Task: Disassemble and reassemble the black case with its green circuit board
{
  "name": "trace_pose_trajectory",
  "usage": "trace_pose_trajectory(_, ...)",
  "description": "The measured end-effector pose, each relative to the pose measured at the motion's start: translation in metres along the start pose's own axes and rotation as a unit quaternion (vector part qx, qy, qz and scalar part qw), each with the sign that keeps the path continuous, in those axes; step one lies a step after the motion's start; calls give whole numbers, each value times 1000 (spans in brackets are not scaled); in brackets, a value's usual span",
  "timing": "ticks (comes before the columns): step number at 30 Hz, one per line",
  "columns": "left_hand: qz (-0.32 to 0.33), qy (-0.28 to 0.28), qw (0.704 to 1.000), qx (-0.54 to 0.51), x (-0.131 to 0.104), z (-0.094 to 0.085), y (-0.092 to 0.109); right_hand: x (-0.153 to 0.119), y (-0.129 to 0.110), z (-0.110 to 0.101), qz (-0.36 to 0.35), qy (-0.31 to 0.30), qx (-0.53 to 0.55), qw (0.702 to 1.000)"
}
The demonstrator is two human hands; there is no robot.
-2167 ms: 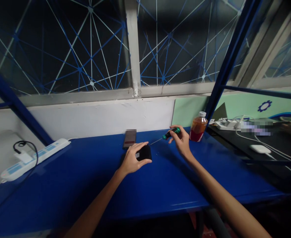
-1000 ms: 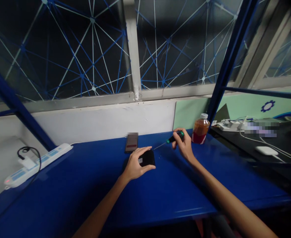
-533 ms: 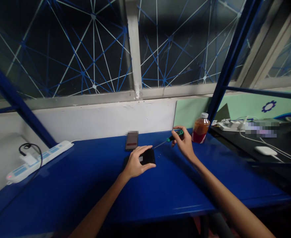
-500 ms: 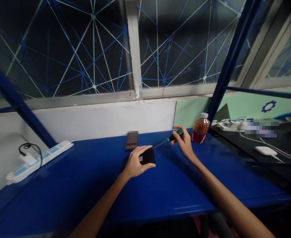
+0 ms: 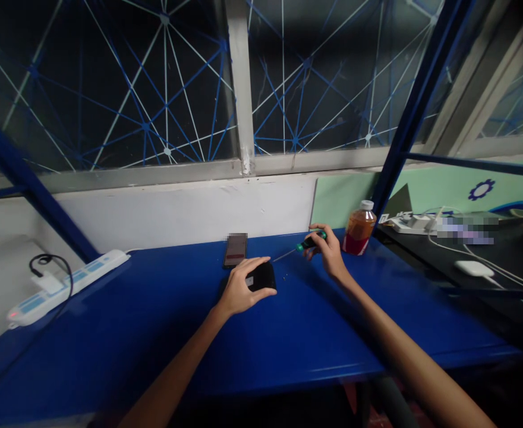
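Note:
Low over the blue table, my left hand (image 5: 238,291) grips a small black box-shaped device (image 5: 264,277), thumb on its near side and fingers on its far side. A pale label shows on the device; its left part is hidden by the hand. To the right, my right hand (image 5: 330,252) is closed around the green and black handle of a screwdriver (image 5: 306,243). Its thin shaft points left and down, with the tip close to the device's far right corner; whether it touches, I cannot tell. A few tiny bits, perhaps screws (image 5: 284,277), lie just right of the device.
A phone (image 5: 235,250) lies behind my left hand. A bottle of amber drink (image 5: 360,229) stands beyond my right hand. On the left is a white power strip (image 5: 69,288) with a black cable. A black side table (image 5: 435,261) holds a white charger (image 5: 474,268) and cables.
The whole view has shifted slightly. Both hands keep their grips, and the screwdriver stays at the device's corner with almost the same tilt.

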State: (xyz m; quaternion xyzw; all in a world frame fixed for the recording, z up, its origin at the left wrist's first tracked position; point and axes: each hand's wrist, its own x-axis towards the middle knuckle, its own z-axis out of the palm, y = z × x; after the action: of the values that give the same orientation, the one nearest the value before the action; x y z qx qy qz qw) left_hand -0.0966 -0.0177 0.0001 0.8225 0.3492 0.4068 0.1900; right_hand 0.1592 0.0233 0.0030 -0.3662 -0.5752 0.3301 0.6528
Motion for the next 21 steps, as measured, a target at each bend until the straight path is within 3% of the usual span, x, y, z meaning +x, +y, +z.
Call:
trace_pose_trajectory(3,-1,2,1000,0,0,-1,0,0,0,1,-3,-14,21,1000)
trace_pose_trajectory(9,3,-11,1000,-2,0,0,-1,-6,-6,3,-26,50,-135,989)
trace_pose_trajectory(12,2,-15,1000,-10,0,0,-2,-6,-9,-1,-54,23,-177,982)
trace_pose_trajectory(15,1,-9,1000,-14,1,-1,-3,-6,-10,-2,-60,-7,-149,987)
trace_pose_trajectory(21,-7,-4,1000,-5,1,-3,-5,-8,-14,4,-87,26,-214,973)
